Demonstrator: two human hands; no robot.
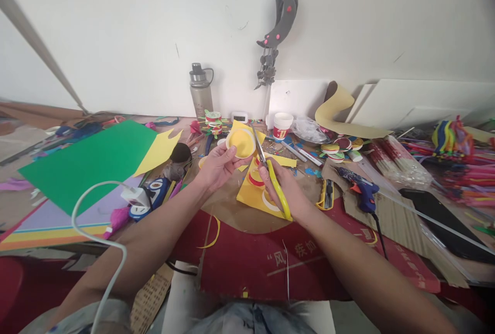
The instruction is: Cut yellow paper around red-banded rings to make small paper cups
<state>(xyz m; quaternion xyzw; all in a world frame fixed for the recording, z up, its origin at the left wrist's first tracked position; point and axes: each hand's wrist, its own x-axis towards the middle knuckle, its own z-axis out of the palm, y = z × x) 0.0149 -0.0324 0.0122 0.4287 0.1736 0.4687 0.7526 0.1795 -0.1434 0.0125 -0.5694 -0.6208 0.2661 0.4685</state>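
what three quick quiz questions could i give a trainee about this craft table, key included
1. Multiple choice: what does the right hand hold?
a) a white marker
b) yellow-handled scissors
c) a bottle
2. True or false: the blue glue gun lies to the right of the box cutter in the picture.
3. Fill the gap: the left hand holds a round yellow piece with a ____ rim.

Key: 1 b; 2 true; 3 white.
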